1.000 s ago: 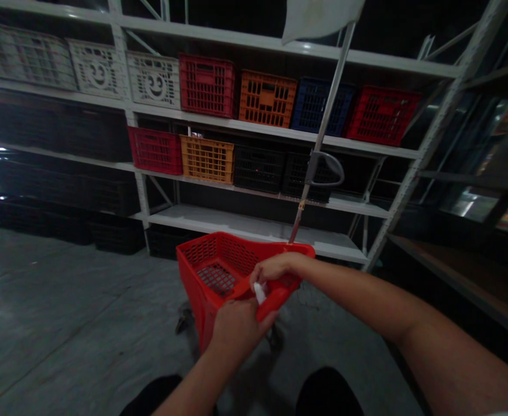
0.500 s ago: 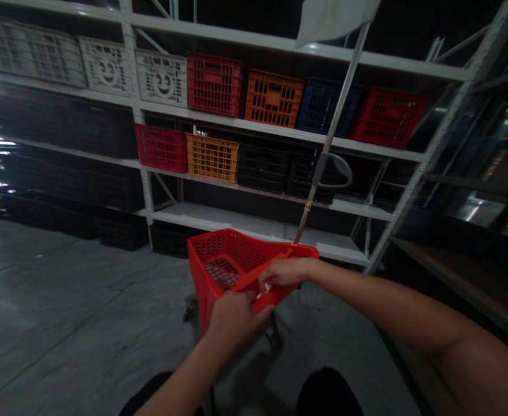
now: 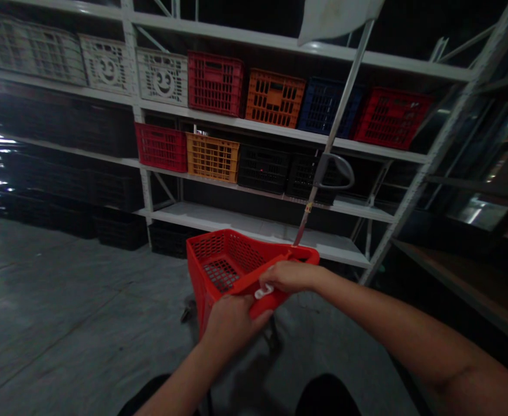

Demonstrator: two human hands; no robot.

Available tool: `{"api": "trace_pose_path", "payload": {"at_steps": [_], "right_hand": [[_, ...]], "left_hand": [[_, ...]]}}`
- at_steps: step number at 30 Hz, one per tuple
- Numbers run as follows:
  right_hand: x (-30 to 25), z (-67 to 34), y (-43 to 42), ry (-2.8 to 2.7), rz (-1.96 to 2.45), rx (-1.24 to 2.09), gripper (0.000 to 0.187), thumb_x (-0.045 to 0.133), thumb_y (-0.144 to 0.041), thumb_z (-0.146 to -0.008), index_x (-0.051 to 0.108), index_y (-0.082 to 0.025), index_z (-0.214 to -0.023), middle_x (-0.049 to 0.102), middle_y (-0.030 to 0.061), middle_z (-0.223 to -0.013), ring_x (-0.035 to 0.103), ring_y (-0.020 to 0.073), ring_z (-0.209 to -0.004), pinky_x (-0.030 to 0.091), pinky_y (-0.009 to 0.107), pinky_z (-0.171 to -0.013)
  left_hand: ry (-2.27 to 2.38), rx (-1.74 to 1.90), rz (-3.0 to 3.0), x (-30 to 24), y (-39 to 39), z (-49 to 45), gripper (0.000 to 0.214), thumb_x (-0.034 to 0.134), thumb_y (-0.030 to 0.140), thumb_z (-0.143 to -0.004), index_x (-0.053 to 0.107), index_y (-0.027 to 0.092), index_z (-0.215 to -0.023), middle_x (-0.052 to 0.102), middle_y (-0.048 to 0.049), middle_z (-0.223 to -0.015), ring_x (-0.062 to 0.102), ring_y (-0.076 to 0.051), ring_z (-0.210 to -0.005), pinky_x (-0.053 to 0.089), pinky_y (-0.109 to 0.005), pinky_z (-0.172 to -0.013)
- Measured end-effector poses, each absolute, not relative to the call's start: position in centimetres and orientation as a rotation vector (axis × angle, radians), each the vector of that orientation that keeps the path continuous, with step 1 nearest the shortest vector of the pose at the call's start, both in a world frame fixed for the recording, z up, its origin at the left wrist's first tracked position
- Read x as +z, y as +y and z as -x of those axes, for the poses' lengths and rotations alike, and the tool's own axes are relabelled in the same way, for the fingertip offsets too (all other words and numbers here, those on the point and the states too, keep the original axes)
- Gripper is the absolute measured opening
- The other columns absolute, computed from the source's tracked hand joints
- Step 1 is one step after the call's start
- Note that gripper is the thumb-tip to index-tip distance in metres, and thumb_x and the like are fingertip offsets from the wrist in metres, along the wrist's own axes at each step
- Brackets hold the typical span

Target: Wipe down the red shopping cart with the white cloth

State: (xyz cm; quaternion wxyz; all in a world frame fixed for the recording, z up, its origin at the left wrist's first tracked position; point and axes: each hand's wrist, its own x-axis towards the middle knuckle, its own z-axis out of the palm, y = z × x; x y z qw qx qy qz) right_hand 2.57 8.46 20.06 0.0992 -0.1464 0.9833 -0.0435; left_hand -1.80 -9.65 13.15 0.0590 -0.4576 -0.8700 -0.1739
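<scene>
A red wheeled shopping basket (image 3: 219,263) stands on the concrete floor in front of me. My left hand (image 3: 230,323) is wrapped round its red handle at the near rim. Just above it, my right hand (image 3: 289,276) is closed in a pinch on a small white piece (image 3: 263,292) at that handle. A grey pull rod (image 3: 332,130) with a loop grip rises from the basket's far right corner.
White metal shelving (image 3: 280,130) fills the back, holding red (image 3: 214,84), orange (image 3: 274,98), blue (image 3: 321,107), white (image 3: 162,78) and black crates (image 3: 262,169). More dark shelving (image 3: 466,271) runs along the right. Grey concrete floor (image 3: 63,323) spreads to the left.
My right hand has turned the small white piece from upright to lying flatter against the handle. The view has shifted slightly, and both hands stay at the basket's handle.
</scene>
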Motion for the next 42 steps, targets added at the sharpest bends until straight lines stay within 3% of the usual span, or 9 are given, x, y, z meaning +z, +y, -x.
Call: {"api": "trace_pose_path", "payload": {"at_steps": [9, 15, 22, 26, 30, 34, 37, 42], "right_hand": [[20.3, 3.0, 13.0, 2.79, 0.059, -0.206, 0.028, 0.045, 0.0, -0.069, 0.066, -0.012, -0.083, 0.063, -0.001, -0.071, 0.049, 0.0093, -0.056, 0.036, 0.018, -0.053], [22.9, 0.1, 19.2, 2.982, -0.166, -0.162, 0.022, 0.051, -0.003, -0.066, 0.067, -0.013, -0.077, 0.066, 0.0046, -0.073, 0.054, 0.0143, -0.065, 0.038, 0.021, -0.061], [19.9, -1.7, 19.2, 3.068, -0.363, -0.31, 0.025, 0.045, -0.011, -0.078, 0.067, -0.015, -0.089, 0.068, 0.0061, -0.09, 0.06, 0.0175, -0.078, 0.042, 0.023, -0.068], [16.9, 0.5, 17.3, 3.063, -0.508, -0.396, 0.027, 0.04, -0.009, -0.08, 0.066, -0.008, -0.088, 0.068, 0.0123, -0.085, 0.06, 0.0187, -0.072, 0.042, 0.025, -0.063], [17.1, 1.4, 17.4, 3.024, -0.51, -0.521, 0.029, 0.039, -0.007, -0.08, 0.066, -0.008, -0.089, 0.069, 0.0092, -0.079, 0.06, 0.0165, -0.064, 0.043, 0.024, -0.059], [18.1, -1.2, 17.5, 3.061, -0.385, -0.567, 0.021, 0.048, -0.016, -0.08, 0.068, -0.013, -0.087, 0.069, 0.0064, -0.088, 0.061, 0.0183, -0.075, 0.043, 0.025, -0.068], [17.8, -4.2, 17.7, 3.166, -0.291, -0.508, 0.022, 0.05, -0.02, -0.081, 0.066, -0.017, -0.096, 0.067, 0.0067, -0.101, 0.06, 0.0207, -0.09, 0.041, 0.027, -0.079], [17.1, -8.7, 19.4, 3.435, -0.478, 0.066, 0.034, 0.044, -0.01, -0.082, 0.06, -0.013, -0.111, 0.064, 0.0135, -0.109, 0.058, 0.0239, -0.102, 0.03, 0.037, -0.099]], "left_hand": [[-2.695, -0.444, 1.319, 13.5, -9.9, 2.8, 0.054, 0.034, 0.066, -0.076, 0.067, 0.023, -0.084, 0.069, -0.0075, -0.078, 0.064, -0.022, -0.076, 0.044, -0.03, -0.069], [-2.691, -0.4, 1.327, 13.5, -10.4, 4.3, 0.057, 0.034, 0.066, -0.075, 0.068, 0.023, -0.089, 0.07, -0.0079, -0.079, 0.064, -0.022, -0.077, 0.044, -0.03, -0.069], [-2.701, -0.38, 1.352, 13.6, -10.6, 5.4, 0.057, 0.031, 0.068, -0.076, 0.067, 0.026, -0.09, 0.07, -0.0053, -0.077, 0.063, -0.019, -0.072, 0.042, -0.027, -0.064], [-2.687, -0.378, 1.375, 13.6, -10.5, 5.8, 0.059, 0.03, 0.069, -0.075, 0.067, 0.025, -0.092, 0.069, -0.0056, -0.075, 0.063, -0.019, -0.072, 0.042, -0.026, -0.064], [-2.678, -0.363, 1.371, 13.5, -10.6, 6.5, 0.058, 0.032, 0.067, -0.076, 0.067, 0.024, -0.09, 0.07, -0.0067, -0.075, 0.063, -0.019, -0.072, 0.041, -0.026, -0.063], [-2.665, -0.377, 1.392, 13.6, -11.1, 7.7, 0.057, 0.033, 0.066, -0.076, 0.068, 0.022, -0.083, 0.069, -0.0059, -0.074, 0.062, -0.018, -0.07, 0.039, -0.026, -0.06], [-2.664, -0.431, 1.478, 13.9, -11.9, 9.0, 0.056, 0.035, 0.066, -0.075, 0.068, 0.023, -0.09, 0.069, -0.0051, -0.076, 0.062, -0.018, -0.071, 0.04, -0.025, -0.061], [-2.609, -0.485, 1.68, 14.9, -13.6, 11.8, 0.05, 0.038, 0.06, -0.078, 0.069, 0.023, -0.09, 0.07, -0.0037, -0.087, 0.061, -0.017, -0.082, 0.042, -0.025, -0.077]]}}
